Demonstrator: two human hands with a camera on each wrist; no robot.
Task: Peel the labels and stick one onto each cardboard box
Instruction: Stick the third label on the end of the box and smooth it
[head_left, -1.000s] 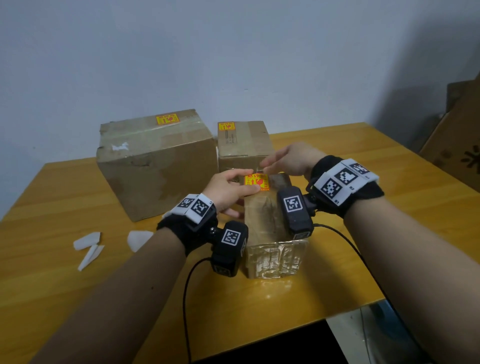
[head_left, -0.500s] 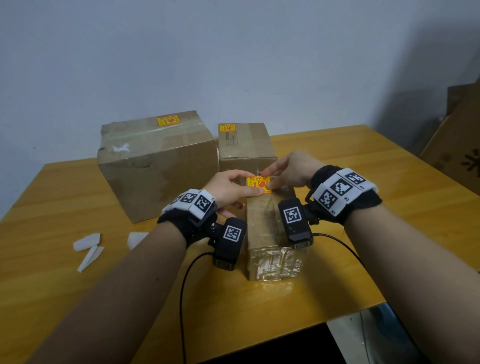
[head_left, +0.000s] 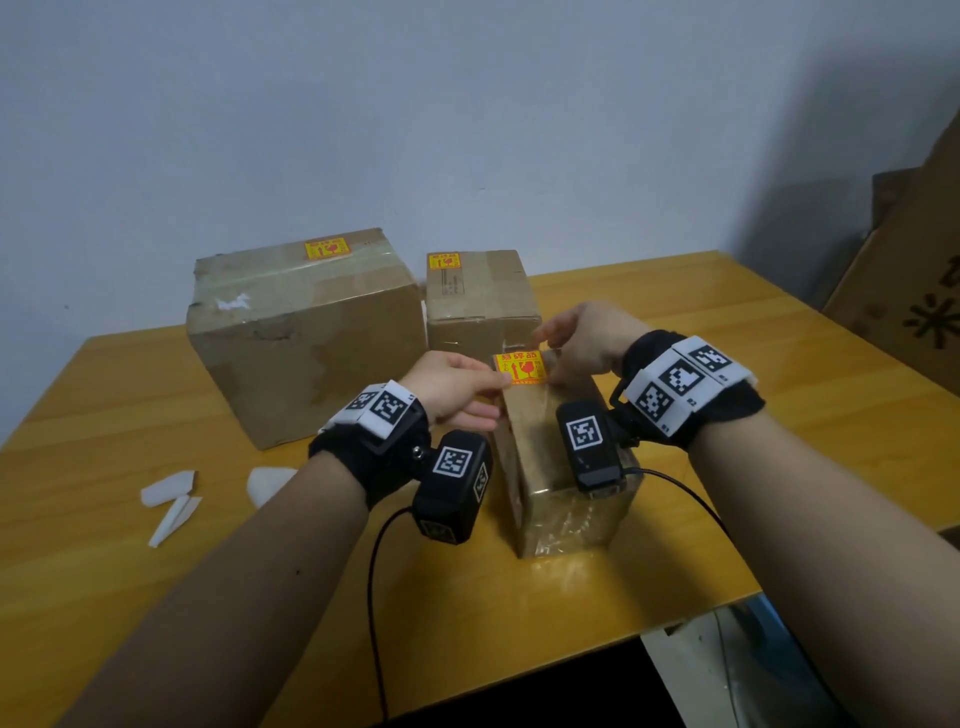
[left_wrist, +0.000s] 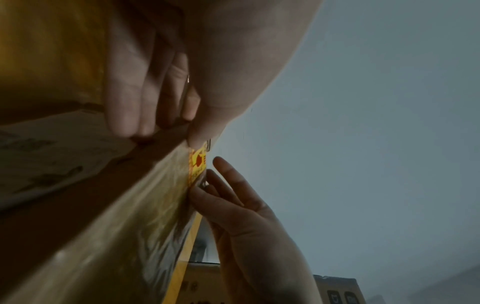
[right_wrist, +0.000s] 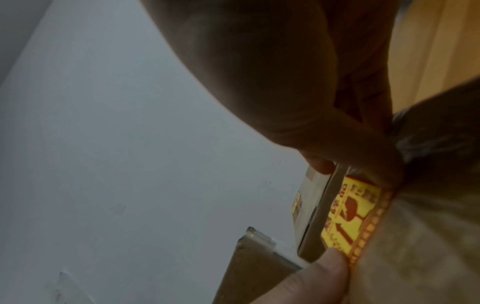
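A small tape-wrapped box (head_left: 561, 467) stands nearest me on the wooden table (head_left: 779, 415). A yellow label (head_left: 519, 368) lies on the far end of its top. My left hand (head_left: 498, 397) holds the label's left edge, thumb on top and fingers curled against the box side. My right hand (head_left: 548, 353) pinches the right edge with thumb and forefinger. The left wrist view shows the label (left_wrist: 197, 162) edge-on between both hands. In the right wrist view the label (right_wrist: 350, 214) lies flat on the box. Behind stand a large box (head_left: 306, 332) and a medium box (head_left: 478, 301), each with a yellow label on top.
White backing scraps (head_left: 171, 493) lie on the table at the left. Flattened cardboard (head_left: 904, 291) leans at the far right. Camera cables (head_left: 691, 499) trail from both wrists. The table's front edge is just below my forearms, and a wall stands close behind the boxes.
Both hands have brought the label down onto the far end of the small box's top; a second ago it hung slightly above the box.
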